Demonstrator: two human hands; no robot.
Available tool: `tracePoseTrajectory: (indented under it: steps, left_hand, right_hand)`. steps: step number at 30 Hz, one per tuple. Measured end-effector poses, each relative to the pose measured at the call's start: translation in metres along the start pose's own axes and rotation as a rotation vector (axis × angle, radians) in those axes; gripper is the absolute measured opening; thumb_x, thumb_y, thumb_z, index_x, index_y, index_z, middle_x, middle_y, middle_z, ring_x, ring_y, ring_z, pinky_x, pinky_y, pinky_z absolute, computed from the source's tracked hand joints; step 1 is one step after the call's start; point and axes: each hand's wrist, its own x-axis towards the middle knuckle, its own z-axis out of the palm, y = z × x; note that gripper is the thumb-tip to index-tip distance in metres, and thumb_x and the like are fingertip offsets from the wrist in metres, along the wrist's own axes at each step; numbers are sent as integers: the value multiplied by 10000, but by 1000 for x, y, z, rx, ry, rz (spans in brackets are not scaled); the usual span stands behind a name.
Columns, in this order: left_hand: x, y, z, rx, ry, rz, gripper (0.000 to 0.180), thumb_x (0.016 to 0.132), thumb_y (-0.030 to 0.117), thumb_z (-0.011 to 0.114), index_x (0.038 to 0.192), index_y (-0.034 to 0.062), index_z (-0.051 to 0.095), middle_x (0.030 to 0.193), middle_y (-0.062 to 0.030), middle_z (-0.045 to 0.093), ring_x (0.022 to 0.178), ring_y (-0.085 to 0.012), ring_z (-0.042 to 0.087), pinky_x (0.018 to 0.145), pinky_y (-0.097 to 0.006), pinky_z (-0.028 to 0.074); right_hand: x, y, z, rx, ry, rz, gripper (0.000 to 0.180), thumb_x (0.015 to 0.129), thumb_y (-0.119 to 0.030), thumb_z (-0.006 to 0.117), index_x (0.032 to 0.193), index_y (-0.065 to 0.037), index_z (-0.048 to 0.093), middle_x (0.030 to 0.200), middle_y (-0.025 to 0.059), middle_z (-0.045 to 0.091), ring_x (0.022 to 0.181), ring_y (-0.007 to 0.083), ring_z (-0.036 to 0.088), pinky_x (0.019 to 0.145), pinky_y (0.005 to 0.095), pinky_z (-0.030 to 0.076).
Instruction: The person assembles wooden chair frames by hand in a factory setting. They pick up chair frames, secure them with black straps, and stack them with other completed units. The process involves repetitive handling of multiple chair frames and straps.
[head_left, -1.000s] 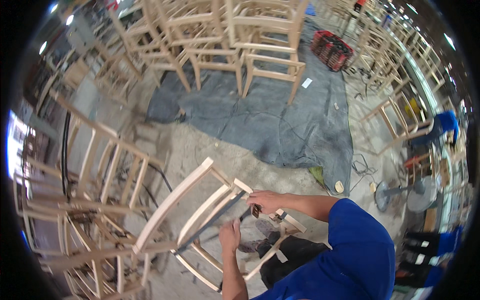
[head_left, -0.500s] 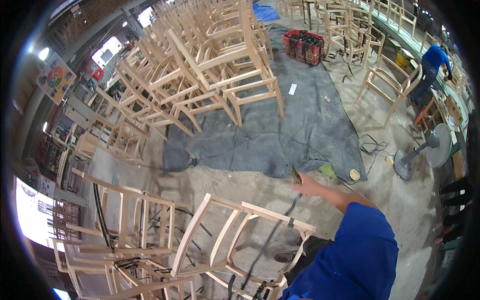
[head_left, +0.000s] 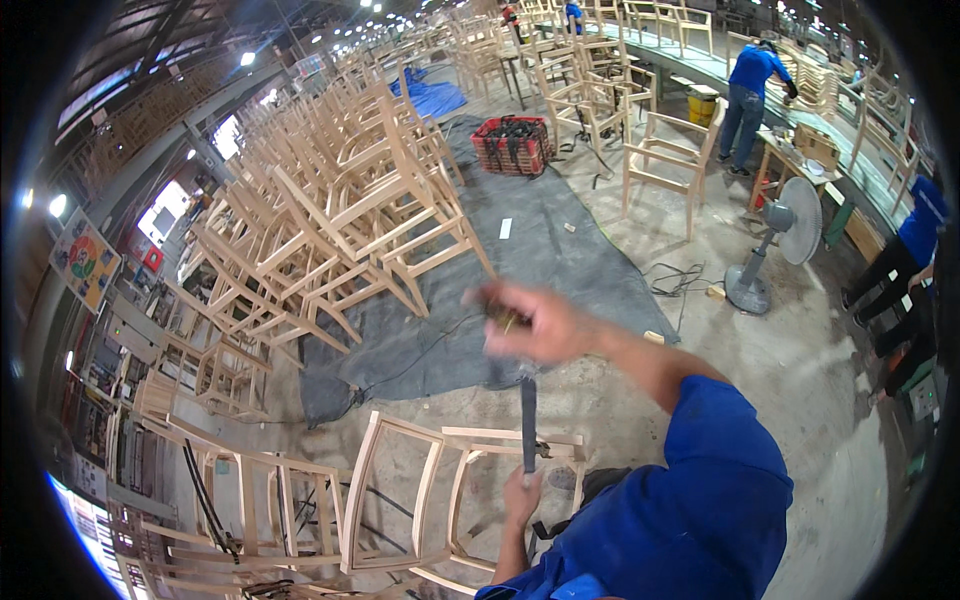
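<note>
My right hand (head_left: 540,328) is raised over the grey sheet's near edge, smeared by motion, with its fingers closed around a dark, metallic-looking piece (head_left: 508,312) too blurred to make out. From below that hand a dark grey strap (head_left: 529,425) runs down, taut, to my left hand (head_left: 521,497). My left hand is closed on the strap's lower part, beside a pale wooden chair frame (head_left: 430,490). The frame lies tipped on the floor in front of me. A small dark fitting (head_left: 543,450) sits by its top rail, next to the strap.
Another wooden chair frame (head_left: 250,458) with black straps lies at the left. Stacked chair frames (head_left: 340,220) stand on a grey sheet (head_left: 500,270). Beyond are a red basket (head_left: 512,158) of black straps, a single chair (head_left: 668,155), a pedestal fan (head_left: 780,240) and co-workers (head_left: 748,95).
My right hand has moved left and nearer, still closed on the dark piece. My left hand has come into view on the strap. The whole view has shifted, showing more of the hall.
</note>
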Motion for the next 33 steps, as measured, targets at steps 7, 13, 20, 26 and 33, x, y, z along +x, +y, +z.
tracePoseTrajectory:
  steps: [7, 13, 20, 26, 33]
  left_hand:
    - [-114, -69, -61, 116, -272, -250, 263, 942, 262, 675, 1051, 22, 676, 912, -226, 724, 874, -418, 698, 757, -478, 542]
    - [-87, 33, -125, 139, -365, 20, 234, 942, 230, 712, 1005, 4, 704, 835, -181, 708, 768, -308, 674, 680, -399, 532]
    - [-26, 165, -191, -343, -192, 204, 166, 930, 158, 746, 1000, 10, 723, 801, -39, 663, 699, -96, 606, 620, -278, 485]
    - [-25, 59, -188, -757, 125, -176, 92, 965, 177, 721, 898, 115, 722, 746, 61, 631, 535, -1, 425, 465, -182, 281]
    - [-90, -8, -76, -1215, -7, -481, 133, 991, 247, 663, 960, 118, 677, 887, -20, 703, 673, -95, 622, 544, -233, 473]
  right_hand:
    - [-95, -50, -59, 7, 423, 224, 632, 959, -215, 705, 1514, -80, 435, 1004, 31, 654, 817, 99, 619, 779, 251, 513]
    - [-161, 13, 25, -5, 277, 441, 633, 985, -386, 654, 1488, -58, 451, 1151, 80, 660, 953, 132, 642, 785, 294, 533]
    - [-187, 28, 190, 1141, -382, 599, 760, 977, -759, 329, 1362, -138, 541, 970, 55, 680, 764, 144, 686, 493, 290, 547]
    - [-197, -20, 215, 834, -633, 680, 429, 969, -492, 622, 1272, -190, 635, 856, -22, 667, 567, 23, 508, 399, 182, 277]
    - [-181, -14, 148, 872, -103, 913, 305, 918, -299, 674, 1182, -150, 703, 900, -19, 722, 581, 40, 575, 397, 221, 320]
